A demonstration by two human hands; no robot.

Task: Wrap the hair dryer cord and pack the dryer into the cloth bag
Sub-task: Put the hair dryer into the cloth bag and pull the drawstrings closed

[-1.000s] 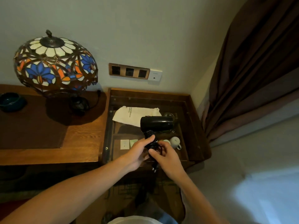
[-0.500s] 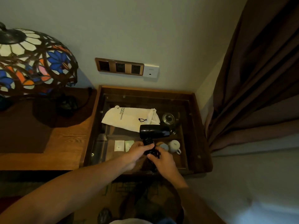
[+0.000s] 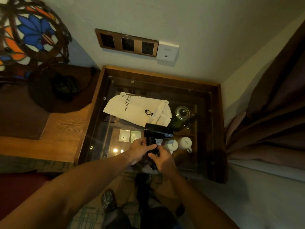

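A black hair dryer (image 3: 158, 132) is held above a glass-topped side table (image 3: 206, 90), its barrel lying crosswise. My left hand (image 3: 140, 149) grips the dryer's handle, which has black cord (image 3: 152, 142) coiled round it. My right hand (image 3: 160, 158) pinches the cord just below the handle, and loose cord hangs down under it. A cream cloth bag (image 3: 137, 109) with dark lettering lies flat on the glass beyond the dryer, its gathered mouth to the right.
Under the glass are a green teapot (image 3: 181, 114), two white cups (image 3: 178, 143) and small sachets (image 3: 129, 135). A stained-glass lamp (image 3: 28, 30) stands on the wooden desk (image 3: 62, 129) at left. Wall sockets (image 3: 127, 42) are behind, a brown curtain (image 3: 272, 104) at right.
The view has moved closer and tilted down over the side table. Both hands stay on the dryer's handle and cord, with more cord now coiled round the handle.
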